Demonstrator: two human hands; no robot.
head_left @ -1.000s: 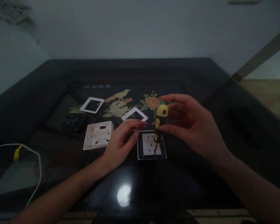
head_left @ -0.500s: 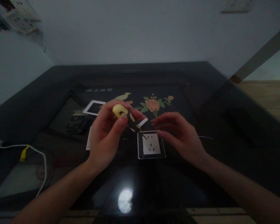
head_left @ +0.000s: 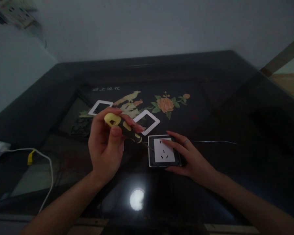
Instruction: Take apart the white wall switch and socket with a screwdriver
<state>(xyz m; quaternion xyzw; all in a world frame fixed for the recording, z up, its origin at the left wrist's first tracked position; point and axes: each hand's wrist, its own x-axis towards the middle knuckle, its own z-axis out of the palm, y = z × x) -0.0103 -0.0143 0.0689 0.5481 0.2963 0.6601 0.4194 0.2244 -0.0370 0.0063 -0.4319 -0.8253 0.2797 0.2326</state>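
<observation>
My left hand (head_left: 104, 153) is closed round the yellow and black handle of a screwdriver (head_left: 128, 130), thumb resting along it. The thin shaft slants down to the right, its tip at the left dark border of a wall socket (head_left: 164, 156). This socket has a white slotted centre and lies face up on the table. My right hand (head_left: 192, 155) grips it from the right: fingers over the far edge and the face, thumb at the near edge. Just behind lies a white square frame (head_left: 157, 122).
Another white frame (head_left: 91, 110) lies further left, with dark parts (head_left: 80, 126) near it. A white cable (head_left: 51, 178) with a yellow tag runs along the left side of the glossy black table (head_left: 186, 192). Behind rises a wall (head_left: 147, 29).
My right hand has come down onto the socket and now grips it. The screwdriver tip has shifted from above the white face to the left border. The view has tilted slightly.
</observation>
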